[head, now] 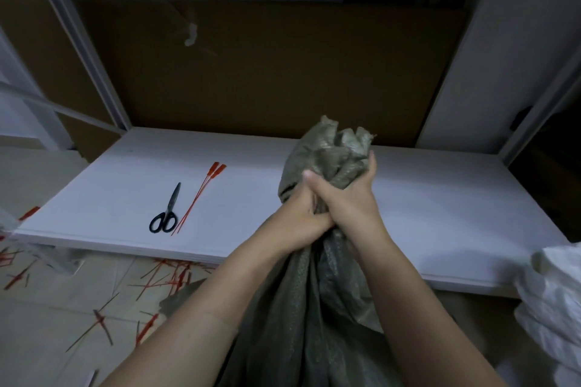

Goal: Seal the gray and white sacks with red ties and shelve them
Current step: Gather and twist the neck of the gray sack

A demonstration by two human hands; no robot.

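Both hands at the gathered neck of the gray sack (pixel 317 308) — left hand (pixel 298 214) and right hand (pixel 349 195) pressed side by side, fingers curled tight around the bunched fabric, nothing else in either grip. The sack's crumpled mouth sticks up above the right hand; its body hangs down between the forearms, in front of the white table (pixel 251 185). No tie is around the neck. On the table, well to the left of the hands, two red ties (pixel 201 196) lie together, heads pointing away from the person, with black-handled scissors (pixel 166 210) just beside them on their left (blades closed, tips away). A white sack (pixel 553 298) shows at the right edge, crumpled, next to the table's near corner. The floor (pixel 63 317) below the table's left end is littered with cut red tie scraps (pixel 166 276). Behind the table stands a brown cardboard sheet (pixel 267 72) — upright, between pale metal shelf posts (pixel 88 50).
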